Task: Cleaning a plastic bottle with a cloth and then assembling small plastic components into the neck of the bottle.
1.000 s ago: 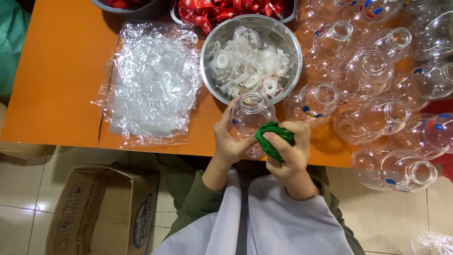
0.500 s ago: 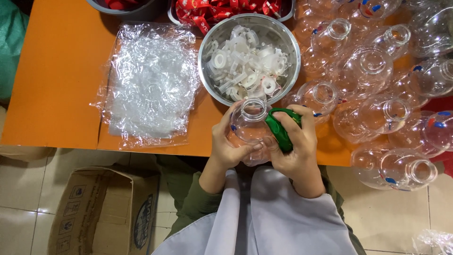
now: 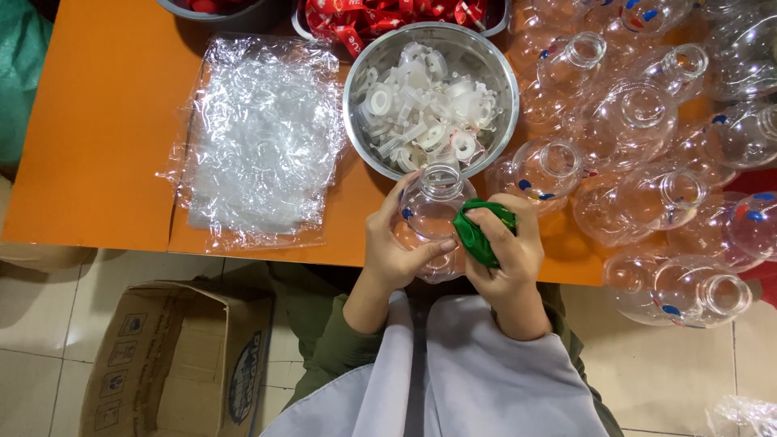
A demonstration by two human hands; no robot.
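Green cloth point(image 3: 479, 235) now against jar point(image 3: 429, 218)

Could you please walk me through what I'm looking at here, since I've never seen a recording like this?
There is no machine here: a person works with bare hands, and the single camera sits on their head, looking straight down. The left hand has a grip on a clear round plastic bottle at the edge of an orange table. The right hand presses a green cloth-like wad against the bottle's side. On the table lie a steel bowl of small white plastic rings, a crumpled clear plastic sheet and many more clear bottles. A cardboard box stands on the floor.
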